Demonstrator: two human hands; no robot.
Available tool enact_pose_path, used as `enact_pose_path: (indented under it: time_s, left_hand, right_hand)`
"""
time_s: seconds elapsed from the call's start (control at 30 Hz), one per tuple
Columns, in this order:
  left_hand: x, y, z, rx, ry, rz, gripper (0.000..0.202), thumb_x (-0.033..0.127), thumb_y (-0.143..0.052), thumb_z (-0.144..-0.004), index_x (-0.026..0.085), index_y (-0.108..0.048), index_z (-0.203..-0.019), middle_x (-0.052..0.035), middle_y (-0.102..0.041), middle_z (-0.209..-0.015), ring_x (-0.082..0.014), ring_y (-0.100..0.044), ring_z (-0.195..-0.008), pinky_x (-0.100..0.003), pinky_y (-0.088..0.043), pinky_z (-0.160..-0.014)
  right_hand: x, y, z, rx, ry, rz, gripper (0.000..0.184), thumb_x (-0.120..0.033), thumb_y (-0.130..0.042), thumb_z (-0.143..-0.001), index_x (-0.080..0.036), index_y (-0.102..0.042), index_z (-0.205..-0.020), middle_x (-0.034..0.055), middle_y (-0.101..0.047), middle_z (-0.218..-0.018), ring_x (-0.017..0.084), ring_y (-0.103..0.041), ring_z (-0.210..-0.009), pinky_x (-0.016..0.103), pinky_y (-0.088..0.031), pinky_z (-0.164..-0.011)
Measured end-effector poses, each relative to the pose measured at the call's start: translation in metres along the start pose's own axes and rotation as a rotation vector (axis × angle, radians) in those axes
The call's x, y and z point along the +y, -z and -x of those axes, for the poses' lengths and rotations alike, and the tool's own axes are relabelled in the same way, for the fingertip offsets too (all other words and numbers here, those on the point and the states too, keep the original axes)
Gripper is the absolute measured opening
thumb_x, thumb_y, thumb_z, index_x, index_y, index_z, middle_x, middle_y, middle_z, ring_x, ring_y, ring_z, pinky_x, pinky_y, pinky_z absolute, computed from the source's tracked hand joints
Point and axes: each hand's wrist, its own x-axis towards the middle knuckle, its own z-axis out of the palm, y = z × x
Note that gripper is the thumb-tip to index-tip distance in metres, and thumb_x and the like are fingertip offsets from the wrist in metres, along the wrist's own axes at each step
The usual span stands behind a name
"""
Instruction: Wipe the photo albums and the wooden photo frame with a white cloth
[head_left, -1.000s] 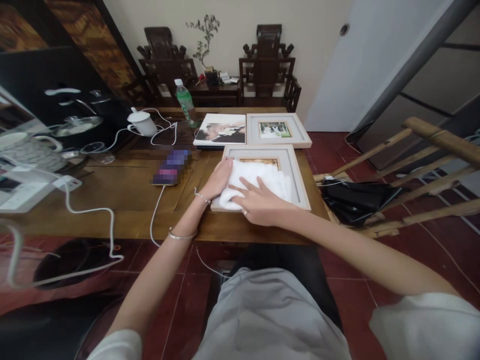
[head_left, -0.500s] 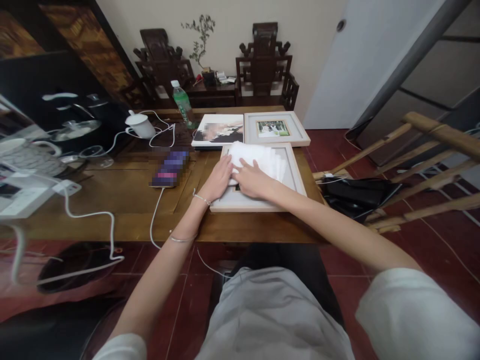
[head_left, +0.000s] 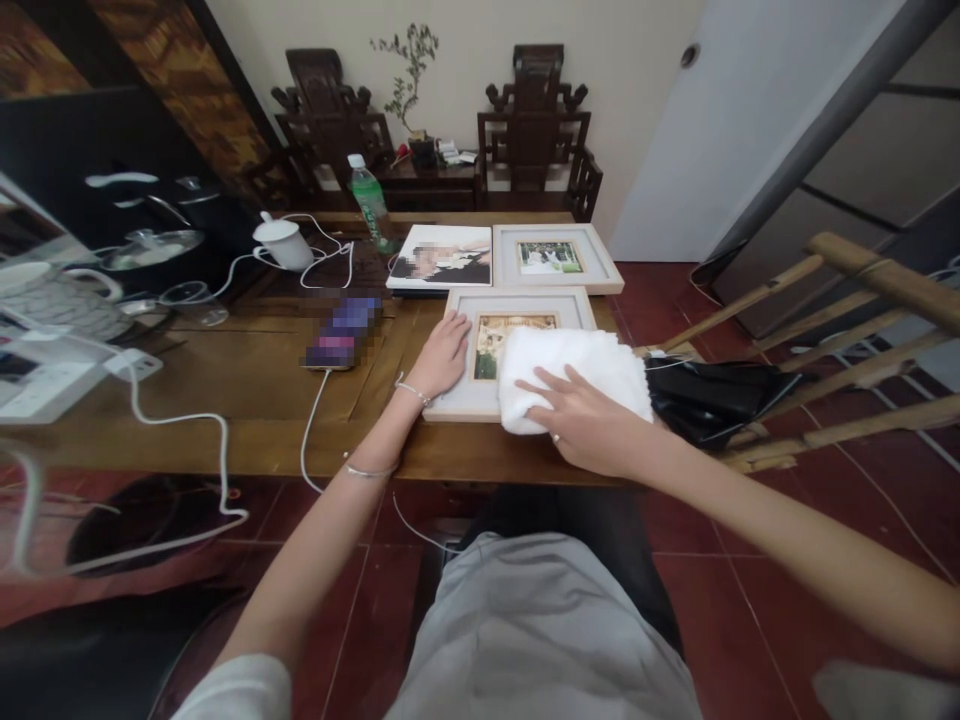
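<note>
A light wooden picture frame [head_left: 461, 405] with a small photo in a pale mount lies flat near the table's front edge. My left hand [head_left: 442, 355] lies on its left rim, fingers stretched forward and touching it. With spread fingers, my right hand [head_left: 581, 410] holds a folded white fluffy towel [head_left: 555, 360] over the frame's right part. The towel covers part of the photo and the frame's lower right corner, and overhangs the right side.
Behind lie a second frame [head_left: 600, 262] and a picture panel [head_left: 435, 240]. A green-labelled bottle [head_left: 369, 205], lidded white cup [head_left: 283, 243] and charging phone [head_left: 343, 332] stand or lie leftward on the table [head_left: 262, 410]. A bamboo chair [head_left: 847, 440] holds a black bag [head_left: 705, 400].
My right hand has moved right and nearer to me with the towel, uncovering much of the photo. My left hand has come off the towel and rests on the frame's left rim.
</note>
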Motion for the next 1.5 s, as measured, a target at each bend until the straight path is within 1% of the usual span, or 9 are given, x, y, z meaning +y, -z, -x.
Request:
enact_pose_path:
  time_s: [0.2, 0.3, 0.57, 0.67, 0.83, 1.03, 1.13, 1.37, 1.5]
  left_hand:
    - [0.0, 0.004, 0.001, -0.001, 0.012, 0.079, 0.048, 0.026, -0.038, -0.095, 0.017, -0.057, -0.138, -0.0101, -0.052, -0.15, -0.028, -0.032, -0.149, -0.053, -0.026, -0.124]
    - [-0.002, 0.005, 0.0, -0.027, 0.01, 0.112, 0.048, 0.024, -0.041, -0.092, 0.015, -0.057, -0.137, -0.0117, -0.051, -0.15, -0.0295, -0.031, -0.15, -0.055, -0.025, -0.124]
    - [-0.006, 0.001, -0.001, -0.024, 0.015, 0.132, 0.057, 0.014, -0.042, -0.084, 0.016, -0.056, -0.139, -0.0106, -0.049, -0.152, -0.0303, -0.029, -0.15, -0.057, -0.021, -0.125]
    - [-0.008, 0.0, -0.001, -0.015, 0.018, 0.124, 0.059, 0.012, -0.043, -0.081, 0.015, -0.057, -0.138, -0.0107, -0.05, -0.151, -0.0296, -0.03, -0.15, -0.055, -0.022, -0.126]
    - [-0.007, 0.002, -0.001, -0.002, 0.011, 0.11, 0.055, 0.012, -0.042, -0.083, 0.017, -0.059, -0.136, -0.0091, -0.053, -0.149, -0.0292, -0.034, -0.149, -0.055, -0.025, -0.125]
    - [-0.003, 0.009, 0.001, -0.04, -0.017, 0.097, 0.047, 0.02, -0.044, -0.088, 0.018, -0.062, -0.131, -0.0091, -0.054, -0.148, -0.0297, -0.032, -0.149, -0.055, -0.028, -0.123]
    - [-0.006, 0.007, 0.0, -0.031, -0.012, 0.118, 0.051, 0.017, -0.043, -0.086, 0.017, -0.06, -0.134, -0.0095, -0.053, -0.149, -0.0292, -0.032, -0.149, -0.055, -0.025, -0.124]
    - [-0.01, 0.004, -0.001, -0.038, -0.017, 0.121, 0.056, 0.013, -0.043, -0.083, 0.017, -0.059, -0.137, -0.0095, -0.051, -0.151, -0.0287, -0.031, -0.15, -0.055, -0.025, -0.124]
    - [-0.008, 0.006, 0.0, -0.048, -0.018, 0.144, 0.058, 0.013, -0.044, -0.081, 0.019, -0.059, -0.137, -0.0073, -0.052, -0.15, -0.0285, -0.03, -0.15, -0.055, -0.023, -0.125]
  right_hand:
    - [-0.019, -0.011, -0.04, 0.143, 0.114, -0.047, 0.04, -0.007, -0.049, -0.086, -0.009, -0.069, -0.121, 0.0194, -0.05, -0.15, 0.038, -0.042, -0.14, 0.059, -0.033, -0.115]
    - [-0.016, -0.017, -0.046, 0.199, 0.147, -0.045, 0.04, -0.004, -0.048, -0.085, -0.01, -0.07, -0.118, 0.0189, -0.053, -0.148, 0.035, -0.045, -0.139, 0.056, -0.034, -0.116]
    - [0.031, -0.007, 0.013, 0.148, 0.114, -0.066, 0.045, 0.003, -0.049, -0.075, -0.012, -0.072, -0.111, 0.0184, -0.067, -0.129, 0.029, -0.049, -0.137, 0.054, -0.036, -0.115]
    - [0.036, -0.004, 0.019, 0.139, 0.105, -0.079, 0.047, 0.005, -0.048, -0.073, -0.012, -0.073, -0.11, 0.0186, -0.071, -0.122, 0.029, -0.05, -0.137, 0.054, -0.037, -0.115]
    - [0.012, -0.01, -0.018, 0.188, 0.167, -0.078, 0.046, 0.002, -0.049, -0.077, -0.01, -0.071, -0.115, 0.0173, -0.061, -0.14, 0.031, -0.048, -0.138, 0.053, -0.038, -0.114]
    - [-0.005, -0.014, -0.052, 0.213, 0.207, -0.122, 0.044, 0.003, -0.05, -0.079, -0.009, -0.07, -0.116, 0.0191, -0.062, -0.138, 0.031, -0.05, -0.136, 0.049, -0.041, -0.112]
    - [0.004, -0.012, -0.034, 0.211, 0.181, -0.113, 0.044, 0.003, -0.051, -0.077, -0.011, -0.072, -0.113, 0.0187, -0.064, -0.135, 0.03, -0.052, -0.135, 0.05, -0.042, -0.111]
    - [0.038, -0.008, 0.044, 0.183, -0.018, -0.023, 0.039, 0.0, -0.054, -0.072, -0.014, -0.076, -0.101, 0.0197, -0.065, -0.133, 0.032, -0.055, -0.132, 0.052, -0.042, -0.112]
    - [0.051, -0.014, 0.052, 0.174, -0.076, 0.022, 0.038, -0.002, -0.055, -0.07, -0.017, -0.077, -0.098, 0.0179, -0.064, -0.135, 0.031, -0.053, -0.134, 0.056, -0.04, -0.113]
